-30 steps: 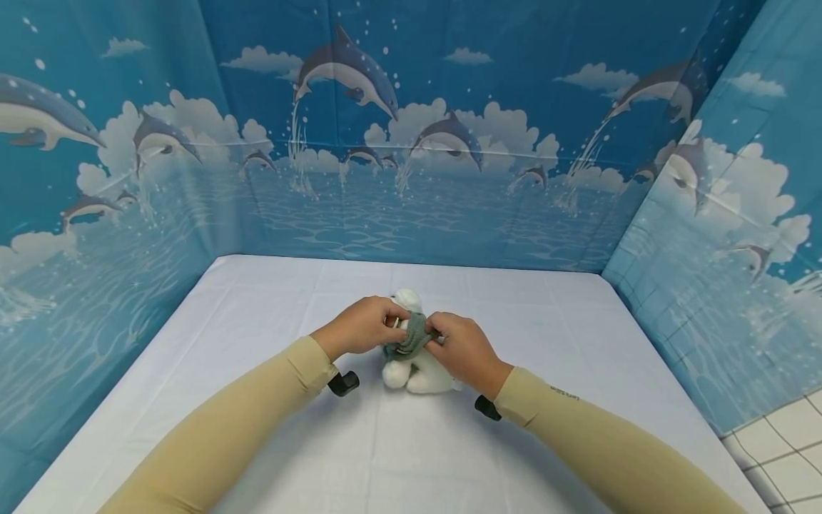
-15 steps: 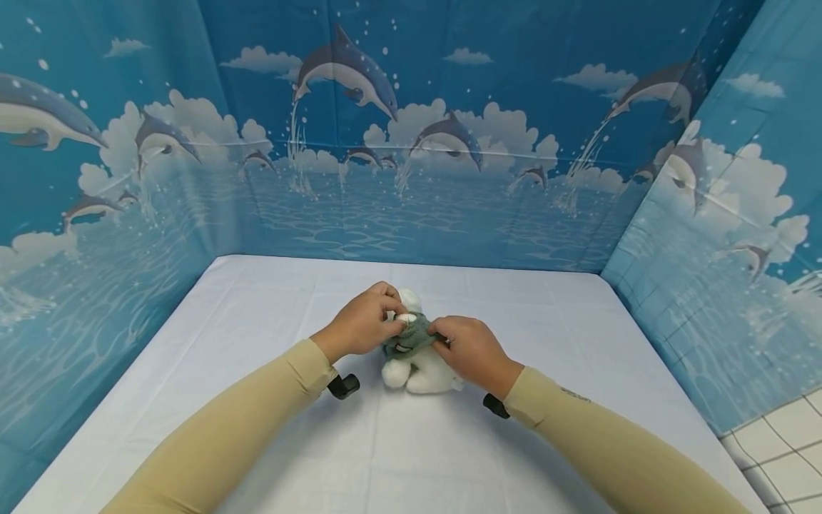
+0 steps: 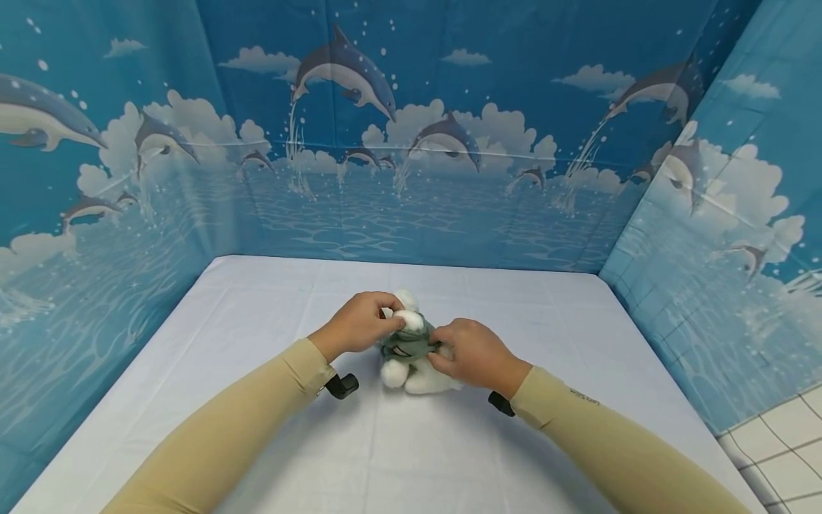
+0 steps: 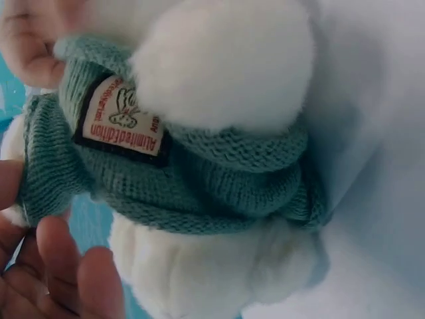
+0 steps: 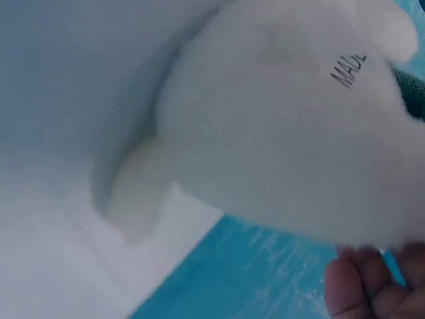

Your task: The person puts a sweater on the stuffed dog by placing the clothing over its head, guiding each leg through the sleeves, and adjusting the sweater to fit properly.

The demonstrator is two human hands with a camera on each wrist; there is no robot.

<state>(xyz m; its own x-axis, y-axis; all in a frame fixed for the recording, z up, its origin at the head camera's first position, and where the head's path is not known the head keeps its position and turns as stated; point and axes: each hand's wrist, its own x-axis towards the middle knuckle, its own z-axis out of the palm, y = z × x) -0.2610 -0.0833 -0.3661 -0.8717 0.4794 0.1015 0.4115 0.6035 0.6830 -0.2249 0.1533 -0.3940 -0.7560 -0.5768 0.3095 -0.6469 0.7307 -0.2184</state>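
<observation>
A white plush toy (image 3: 430, 380) wears a small green knitted sweater (image 3: 404, 346) on the white table. My left hand (image 3: 364, 323) holds a rounded white part of the toy above the sweater, thumb and forefinger against it. On the other side my right hand (image 3: 474, 351) pinches the sweater's edge. In the left wrist view the sweater (image 4: 199, 179) shows a sewn label (image 4: 123, 119), and fingers (image 4: 60, 256) lie by a short sleeve (image 4: 50, 159). The toy's white body (image 5: 279, 133) fills the right wrist view, with fingers (image 5: 345, 286) beneath.
The white-covered table (image 3: 289, 442) extends around the toy. A blue dolphin-print curtain (image 3: 411, 207) stands behind it and along both sides. White tiles (image 3: 780, 435) show at the lower right. Dark wrist cameras (image 3: 342, 386) hang under both cuffs.
My right hand has shifted slightly right and down. The left fingers have moved off the sweater's upper edge onto the white plush part, and more of that part shows above the sweater.
</observation>
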